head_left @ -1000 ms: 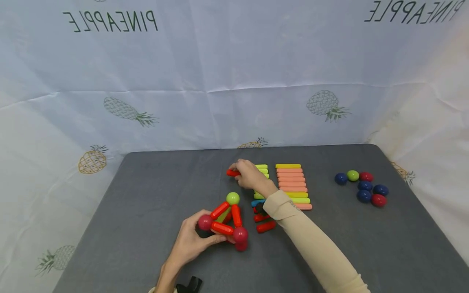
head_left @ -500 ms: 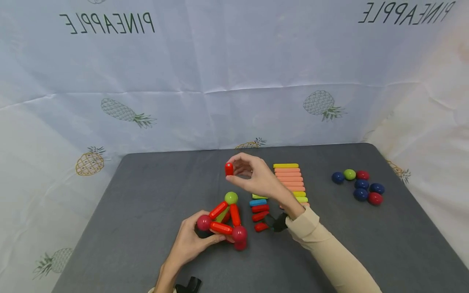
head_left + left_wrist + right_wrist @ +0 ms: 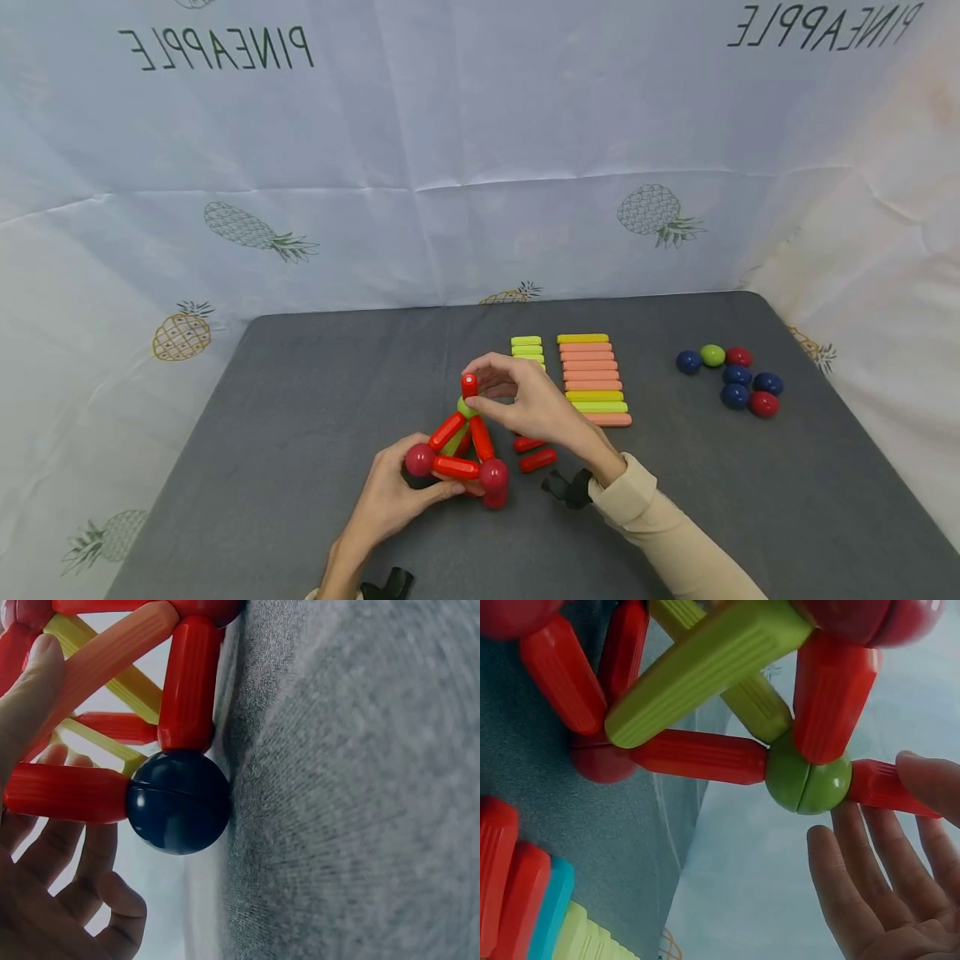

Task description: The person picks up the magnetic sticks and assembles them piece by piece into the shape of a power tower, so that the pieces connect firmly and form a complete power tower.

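Right hand (image 3: 528, 408): thumb and fingers clamped on one short red rod (image 3: 469, 387), which stands roughly upright, its upper end bare.
Green ball (image 3: 808, 776): top corner of the frame (image 3: 456, 467); the rod's lower end meets it in the right wrist view, though whether the joint is firm cannot be told.
Left hand (image 3: 393, 487): fingers and thumb clamped on the frame's near left side, the thumb against an orange rod (image 3: 109, 666).
Frame, done: upper triangle closed by three red rods; a red upright (image 3: 701, 756) runs from the green ball to a lower red ball (image 3: 604, 761); yellow-green braces (image 3: 712, 671) slant across the sides. This tier looks complete, though the hand hides part of it.
Two red top balls (image 3: 493, 475): no rod above either, so the upper level seems barely begun.
Dark blue ball (image 3: 178, 801): low corner, seemingly resting on the bench (image 3: 337, 383).
Loose short rods: red ones (image 3: 538, 460) beside the frame, a blue one (image 3: 551, 907), then yellow-green ones (image 3: 527, 350), partly behind the right hand.
Long rods (image 3: 588, 365): a neat unused column, mostly orange.
Spare balls (image 3: 737, 375): seven, unused, well apart at the right.
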`<state>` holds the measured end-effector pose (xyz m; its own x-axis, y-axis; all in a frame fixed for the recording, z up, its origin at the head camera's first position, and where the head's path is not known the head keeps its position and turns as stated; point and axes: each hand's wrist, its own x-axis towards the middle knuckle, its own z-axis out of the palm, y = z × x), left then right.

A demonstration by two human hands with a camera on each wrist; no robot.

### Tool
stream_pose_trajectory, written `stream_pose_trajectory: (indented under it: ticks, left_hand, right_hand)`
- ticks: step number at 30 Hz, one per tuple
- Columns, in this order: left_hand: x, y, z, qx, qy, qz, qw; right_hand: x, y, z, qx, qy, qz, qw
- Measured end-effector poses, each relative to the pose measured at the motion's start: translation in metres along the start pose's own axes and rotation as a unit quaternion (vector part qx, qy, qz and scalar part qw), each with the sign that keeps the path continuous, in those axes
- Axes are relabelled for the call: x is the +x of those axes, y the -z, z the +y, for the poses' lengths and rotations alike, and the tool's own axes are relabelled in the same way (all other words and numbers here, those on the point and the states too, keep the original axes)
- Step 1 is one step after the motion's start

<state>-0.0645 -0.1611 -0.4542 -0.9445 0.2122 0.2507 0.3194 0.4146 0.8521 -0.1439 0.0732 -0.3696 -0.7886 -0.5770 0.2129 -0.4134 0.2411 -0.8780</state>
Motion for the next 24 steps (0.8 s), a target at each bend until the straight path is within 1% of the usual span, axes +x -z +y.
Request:
stream_pose_trajectory:
  ticks: [4, 13, 19, 24]
  left_hand:
    - [-0.0003, -0.0007, 0.0006, 0.0, -0.004, -0.002, 1.0]
    - [-0.0008, -0.003, 0.0006, 0.006, -0.013, -0.003, 0.9999]
    - [-0.0011, -0.0036, 0.0013, 0.009, -0.011, -0.002, 0.9999]
    - [-0.0015, -0.0035, 0.0006, 0.005, -0.011, -0.003, 0.9999]
  right_hand:
    - [-0.0002, -0.0015, 0.0022, -0.003, -0.005, 0.005, 1.0]
    - [-0.0019, -0.0053, 0.0043, -0.005, 0.009, 0.022, 1.0]
    - [-0.0028, -0.0062, 0.0053, -0.006, 0.002, 0.028, 1.0]
    - [-0.0083, -0.0007, 0.0042, -0.011, -0.009, 0.036, 0.999]
